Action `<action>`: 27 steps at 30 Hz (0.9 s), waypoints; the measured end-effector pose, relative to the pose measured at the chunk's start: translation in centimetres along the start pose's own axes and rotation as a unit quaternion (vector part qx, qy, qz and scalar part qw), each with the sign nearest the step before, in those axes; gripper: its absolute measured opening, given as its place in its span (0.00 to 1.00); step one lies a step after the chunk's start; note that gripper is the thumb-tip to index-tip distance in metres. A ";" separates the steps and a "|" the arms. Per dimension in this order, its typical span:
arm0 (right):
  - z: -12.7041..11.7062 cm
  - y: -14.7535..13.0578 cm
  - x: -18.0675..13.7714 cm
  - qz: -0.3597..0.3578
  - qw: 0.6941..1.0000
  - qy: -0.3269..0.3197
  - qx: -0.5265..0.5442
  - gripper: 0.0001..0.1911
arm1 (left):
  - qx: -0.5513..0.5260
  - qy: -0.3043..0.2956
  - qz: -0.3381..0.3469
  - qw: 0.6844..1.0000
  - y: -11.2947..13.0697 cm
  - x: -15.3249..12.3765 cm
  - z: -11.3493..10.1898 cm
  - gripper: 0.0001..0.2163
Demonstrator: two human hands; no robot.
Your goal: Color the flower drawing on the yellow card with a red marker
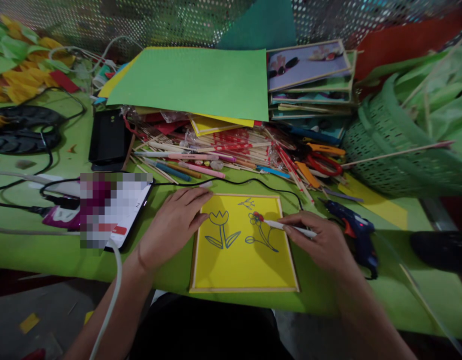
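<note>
A yellow sheet [238, 272] with a thin wooden-stick frame lies flat in front of me. Dark outlines show a tulip [219, 220], a small sprig and a round-petalled flower [257, 219] with some petals coloured red. In my right hand [326, 240] is a white marker pen [274, 224], pinched between thumb and fingers, its tip at the red petals. My left hand [174, 222] rests over the sheet's upper left edge, fingers stretched out and holding nothing.
A glue gun [353, 227] lies to the right, near a green basket [388, 135]. Behind the sheet are bamboo sticks [249, 145], pens and red-handled scissors [324, 164]. Green paper [200, 80] and stacked framed pictures [309, 65] lie farther back. A phone [131, 210] and cables are left.
</note>
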State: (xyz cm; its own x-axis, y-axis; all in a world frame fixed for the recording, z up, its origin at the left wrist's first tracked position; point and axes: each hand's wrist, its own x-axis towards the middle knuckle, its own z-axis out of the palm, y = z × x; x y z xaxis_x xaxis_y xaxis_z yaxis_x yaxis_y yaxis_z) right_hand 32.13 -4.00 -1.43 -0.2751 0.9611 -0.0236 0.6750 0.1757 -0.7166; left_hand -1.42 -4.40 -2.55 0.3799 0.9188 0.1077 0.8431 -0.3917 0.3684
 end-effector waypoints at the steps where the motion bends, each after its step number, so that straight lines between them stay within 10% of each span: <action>1: 0.0 0.0 0.0 0.001 1.000 0.000 0.000 0.08 | 0.001 0.001 0.001 1.000 0.0 0.0 0.0 0.18; 10: -0.2 0.0 -0.1 0.006 1.000 0.002 0.009 0.08 | -0.001 -0.003 -0.004 1.000 0.2 0.1 -0.1 0.19; 17: 0.2 1.6 -1.0 0.040 0.980 0.128 0.145 0.15 | 0.009 0.001 0.004 1.000 0.2 0.1 -0.1 0.18; 27: 0.3 -1.2 0.6 0.061 0.985 0.022 0.163 0.10 | -0.008 0.002 -0.001 1.000 0.4 0.1 -0.2 0.19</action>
State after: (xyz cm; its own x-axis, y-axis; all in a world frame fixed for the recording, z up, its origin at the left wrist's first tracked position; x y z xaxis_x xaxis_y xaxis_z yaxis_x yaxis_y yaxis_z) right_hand 30.95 -3.69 -0.85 -0.1708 0.9805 -0.0973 0.4435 -0.0117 -0.8962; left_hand -1.18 -4.44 -2.19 0.3767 0.9197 0.1106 0.8379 -0.3892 0.3827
